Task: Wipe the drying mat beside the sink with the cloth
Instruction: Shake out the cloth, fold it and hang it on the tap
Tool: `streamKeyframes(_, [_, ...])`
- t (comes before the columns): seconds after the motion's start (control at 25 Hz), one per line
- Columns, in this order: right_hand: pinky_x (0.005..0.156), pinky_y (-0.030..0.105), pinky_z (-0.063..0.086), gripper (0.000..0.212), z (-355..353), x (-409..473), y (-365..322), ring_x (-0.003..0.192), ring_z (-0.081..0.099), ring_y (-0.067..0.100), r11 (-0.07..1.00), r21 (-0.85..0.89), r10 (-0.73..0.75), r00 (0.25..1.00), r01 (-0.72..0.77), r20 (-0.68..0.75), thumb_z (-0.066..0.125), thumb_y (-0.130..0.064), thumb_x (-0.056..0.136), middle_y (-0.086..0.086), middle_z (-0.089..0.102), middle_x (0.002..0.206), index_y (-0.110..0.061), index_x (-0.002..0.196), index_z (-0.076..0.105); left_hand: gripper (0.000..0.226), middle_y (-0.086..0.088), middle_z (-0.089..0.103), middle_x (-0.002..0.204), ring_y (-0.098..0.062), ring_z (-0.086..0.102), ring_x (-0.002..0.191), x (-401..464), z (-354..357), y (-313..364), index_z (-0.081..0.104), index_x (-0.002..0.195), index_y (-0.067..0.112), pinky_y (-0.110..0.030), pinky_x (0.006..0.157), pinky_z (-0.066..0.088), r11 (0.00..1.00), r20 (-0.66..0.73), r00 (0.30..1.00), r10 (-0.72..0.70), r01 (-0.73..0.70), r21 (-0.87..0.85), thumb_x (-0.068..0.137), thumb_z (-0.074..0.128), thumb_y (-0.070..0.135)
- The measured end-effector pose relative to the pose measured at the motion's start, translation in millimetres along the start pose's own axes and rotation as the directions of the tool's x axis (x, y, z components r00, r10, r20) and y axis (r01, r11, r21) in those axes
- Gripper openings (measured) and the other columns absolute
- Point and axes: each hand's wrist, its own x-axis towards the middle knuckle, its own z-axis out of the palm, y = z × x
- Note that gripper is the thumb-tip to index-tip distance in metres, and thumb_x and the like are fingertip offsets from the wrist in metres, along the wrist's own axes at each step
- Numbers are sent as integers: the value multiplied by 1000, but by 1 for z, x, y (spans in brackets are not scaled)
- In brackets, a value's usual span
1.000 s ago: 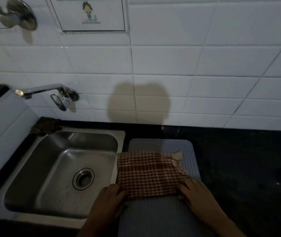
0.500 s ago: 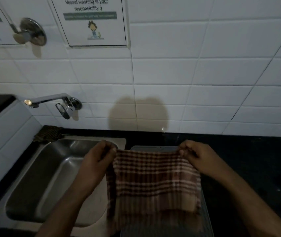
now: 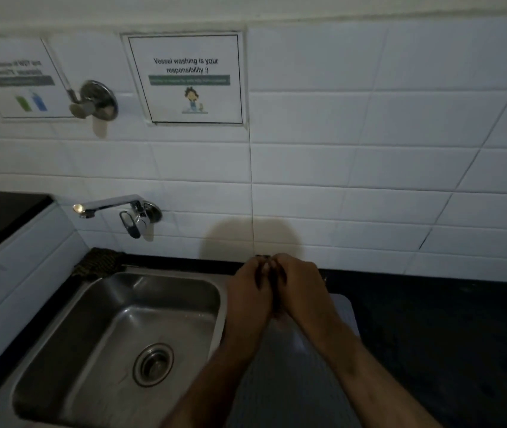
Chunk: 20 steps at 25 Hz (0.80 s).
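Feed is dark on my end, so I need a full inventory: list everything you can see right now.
sink: 1, steel, left of mat
drain strainer: 1, steel, sink floor
tap: 1, chrome, on wall above sink
wall valve: 1, chrome, upper left
notices: 2, white paper, on tiles
dark rag: 1, sink's back corner
drying mat: 1, grey, right of sink
countertop: 1, black
cloth: 1, mostly hidden between hands
left hand: gripping cloth
right hand: gripping cloth
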Motion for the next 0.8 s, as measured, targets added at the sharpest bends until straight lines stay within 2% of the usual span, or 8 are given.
streamKeyframes(0.08, [74,18,49,14,-9,5,-12,81,64,2,992,129,-11,1000,13,-13,55,-29,101,-12,69,91,-25,99,67,23,-3,71,82,-8,66,71,-10,5,12,67,103,23,-15,62,50,987,23,1000,-22,25,-159,103,45,17])
streamKeyframes(0.24, [92,15,48,29,-51,15,-11,107,59,-9,957,267,-176,962,117,208,60,-32,99,-13,66,118,-24,127,62,40,-5,71,113,-20,70,104,0,-21,16,49,132,36,-45,87,59,857,203,979,-32,131,-499,100,50,12])
streamKeyframes(0.36, [95,17,48,23,-73,25,-13,108,63,-5,938,202,-329,903,280,277,60,-16,100,-13,70,117,-22,121,68,48,-5,70,104,-23,69,97,17,-55,15,45,132,29,-43,75,62,952,135,987,86,-42,-304,92,64,11])
streamKeyframes(0.48, [93,21,52,23,-88,28,-23,103,69,3,913,319,-345,901,256,262,60,-5,98,-10,75,108,-17,112,73,74,8,45,122,-10,45,113,30,-81,-3,47,129,36,-27,88,49,955,123,964,236,-254,154,66,82,51])
streamKeyframes(0.6, [91,25,55,24,-92,31,-20,99,71,7,903,389,-305,908,181,287,62,-1,95,-8,76,103,-17,111,73,63,15,59,125,-4,55,118,28,-93,-13,63,118,35,-39,100,46,992,429,895,120,-120,-27,64,81,60])
streamKeyframes(0.68, [90,24,54,25,-88,32,-14,99,71,7,910,381,-283,916,163,283,63,0,95,-9,76,103,-16,111,73,73,14,61,131,-3,55,123,18,-86,-12,56,131,38,-42,106,45,991,557,828,60,16,-130,66,79,62])
streamKeyframes(0.76, [91,21,53,25,-80,27,-8,101,70,7,901,413,-263,924,132,278,63,2,94,-9,75,105,-13,112,73,88,17,58,134,1,54,123,-3,-67,-14,44,141,40,-31,102,48,994,556,827,82,-27,-106,64,85,53])
streamKeyframes(0.8, [91,20,52,26,-76,23,-4,103,70,7,893,438,-248,926,104,285,64,2,94,-10,75,106,-13,113,72,77,16,64,125,3,59,114,-14,-55,-21,50,135,39,-24,93,50,993,498,860,109,-78,-83,67,87,41])
